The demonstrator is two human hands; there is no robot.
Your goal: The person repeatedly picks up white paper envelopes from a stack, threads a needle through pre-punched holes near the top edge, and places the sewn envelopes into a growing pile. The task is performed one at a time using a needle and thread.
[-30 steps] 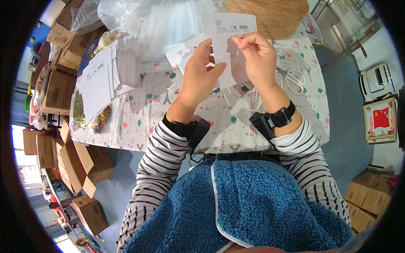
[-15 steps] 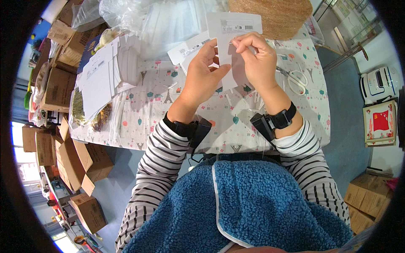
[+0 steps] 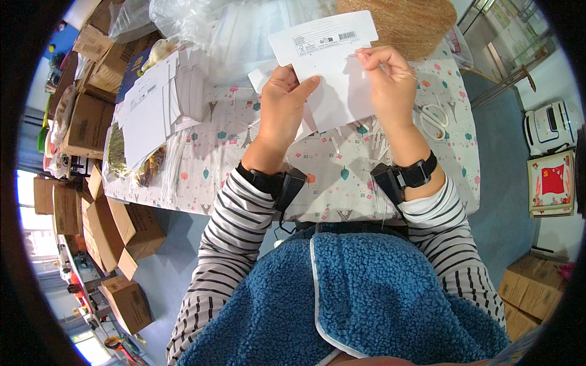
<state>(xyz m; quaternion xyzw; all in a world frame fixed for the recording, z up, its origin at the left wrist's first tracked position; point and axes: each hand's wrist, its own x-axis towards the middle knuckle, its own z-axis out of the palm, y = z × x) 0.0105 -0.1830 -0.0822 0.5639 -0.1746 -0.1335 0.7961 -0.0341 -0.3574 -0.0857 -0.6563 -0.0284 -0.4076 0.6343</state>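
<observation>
A white die-cut card (image 3: pixel 332 91), with a printed label near its top, is held up over the flowered table. My left hand (image 3: pixel 284 100) grips its left side, thumb on its face. My right hand (image 3: pixel 390 82) is pinched at the card's upper right, holding a thin pale strand that I cannot make out clearly. Behind the card a second white piece (image 3: pixel 259 78) shows. Several small white strips (image 3: pixel 336 143) lie below it. White-handled scissors (image 3: pixel 434 122) rest right of my right hand. A pile of white cards (image 3: pixel 149 116) lies at left.
Clear plastic bags (image 3: pixel 171 21) and a brown fibrous bundle (image 3: pixel 403 24) are at the table's back, the flowered tabletop (image 3: pixel 244 195) under my hands. Cardboard boxes (image 3: pixel 128 305) stand on the floor at left, more (image 3: pixel 531 280) at lower right. A white appliance (image 3: pixel 549 125) is at right.
The card has turned anticlockwise and now shows a wider face between my hands. My right hand has moved right; my left thumb has risen onto the card's face.
</observation>
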